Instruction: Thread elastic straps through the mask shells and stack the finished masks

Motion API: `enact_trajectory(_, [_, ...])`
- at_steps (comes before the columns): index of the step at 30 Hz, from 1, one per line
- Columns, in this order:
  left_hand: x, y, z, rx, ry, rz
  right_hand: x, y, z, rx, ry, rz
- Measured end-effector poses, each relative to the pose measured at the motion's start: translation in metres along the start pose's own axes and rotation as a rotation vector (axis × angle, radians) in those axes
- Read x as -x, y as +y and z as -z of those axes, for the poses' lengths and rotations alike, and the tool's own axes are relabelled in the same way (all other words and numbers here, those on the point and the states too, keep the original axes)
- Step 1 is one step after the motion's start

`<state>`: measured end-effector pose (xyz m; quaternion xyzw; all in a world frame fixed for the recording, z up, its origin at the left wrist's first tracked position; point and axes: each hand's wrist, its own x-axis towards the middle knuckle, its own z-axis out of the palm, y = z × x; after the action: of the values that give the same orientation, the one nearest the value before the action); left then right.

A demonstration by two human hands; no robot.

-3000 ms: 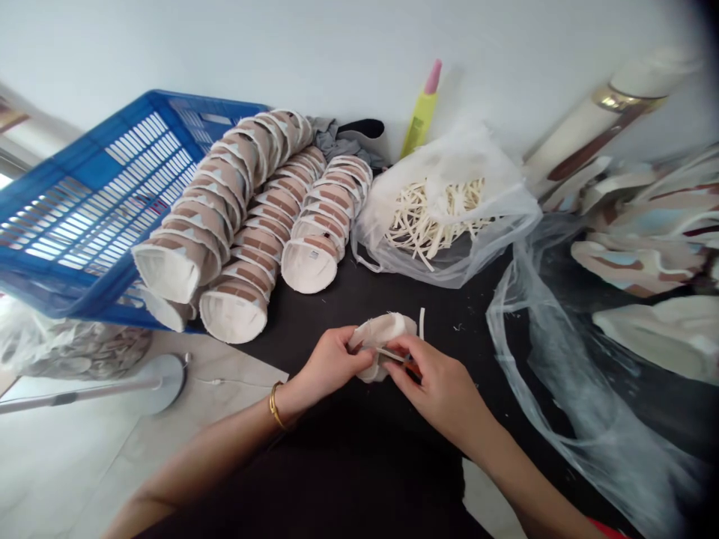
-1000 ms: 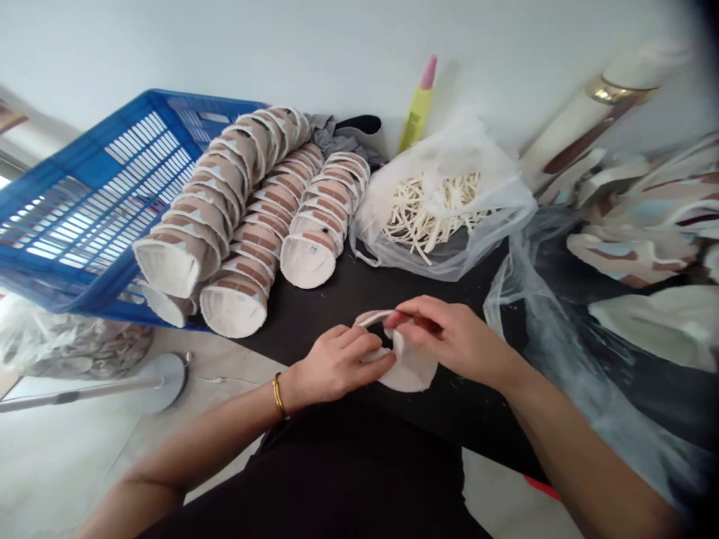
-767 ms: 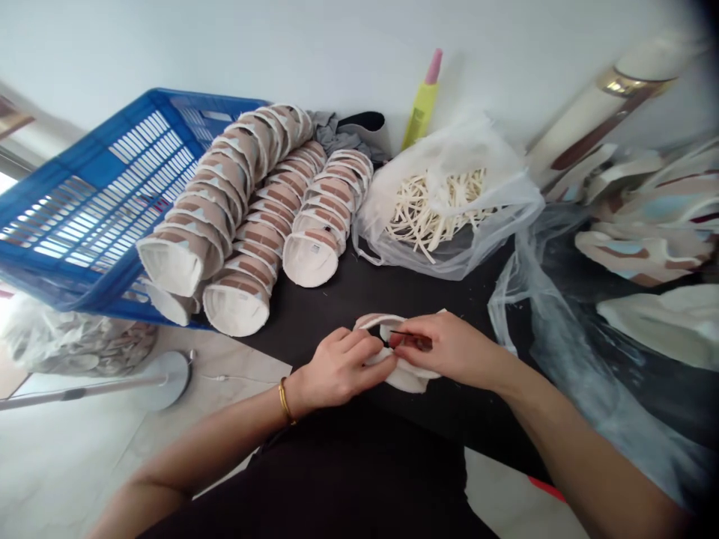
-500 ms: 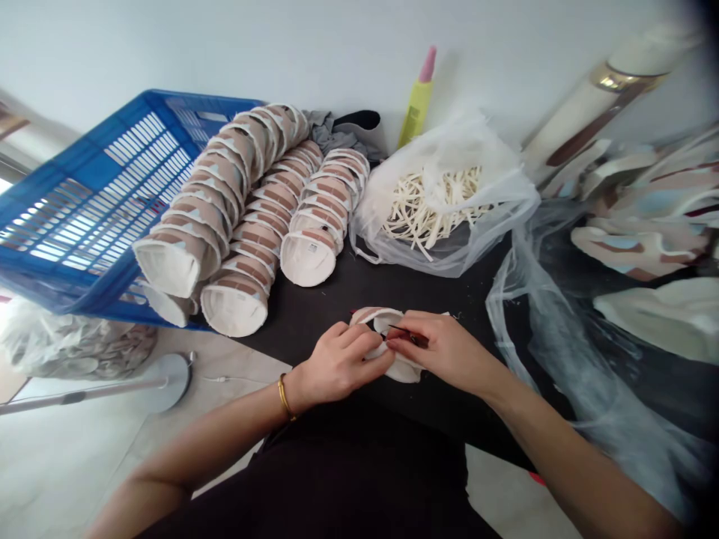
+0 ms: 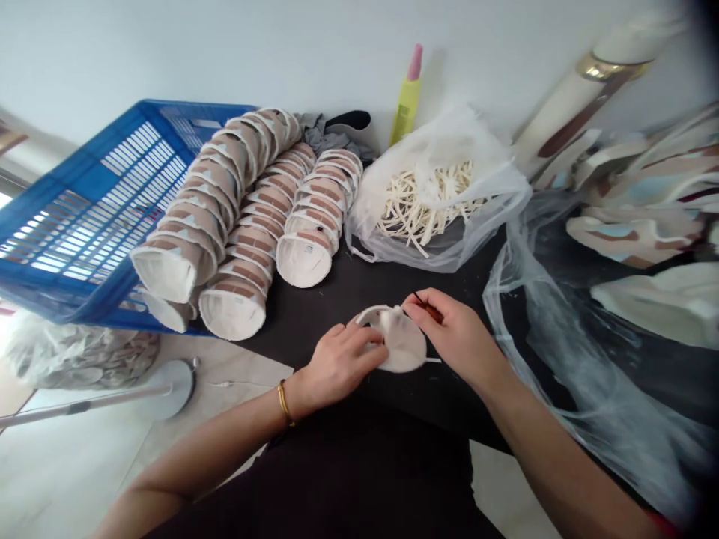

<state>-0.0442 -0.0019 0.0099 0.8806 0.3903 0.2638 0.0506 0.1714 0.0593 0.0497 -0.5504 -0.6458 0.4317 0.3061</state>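
Left hand (image 5: 341,359) pinching the cloth cup (image 5: 407,349), right hand (image 5: 456,329) gripping the slim tool (image 5: 434,312); if my left slips, the tool could snag the cloth.

Right fingers (image 5: 421,320) drawn outward, fabric cup (image 5: 405,350) more exposed
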Motion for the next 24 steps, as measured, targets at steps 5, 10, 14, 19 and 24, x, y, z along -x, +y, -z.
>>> enact_trajectory(5, [-0.015,-0.014,-0.004,0.562,0.256,0.724,0.057,-0.019,0.003,-0.051,0.276,0.162])
enact_trajectory(10, [-0.025,-0.013,-0.008,1.302,0.307,1.268,0.058,0.006,-0.041,-0.137,-0.051,-0.058])
enact_trajectory(14, [-0.025,-0.003,-0.008,1.458,0.259,1.316,0.042,0.019,-0.067,-0.456,-0.080,-0.250])
enact_trajectory(19, [-0.021,0.002,-0.007,1.551,0.287,1.327,0.053,0.027,-0.070,-0.836,0.057,-0.252])
enact_trajectory(24, [-0.020,0.004,-0.010,1.632,0.324,1.371,0.057,0.028,-0.068,-0.427,0.057,-0.238])
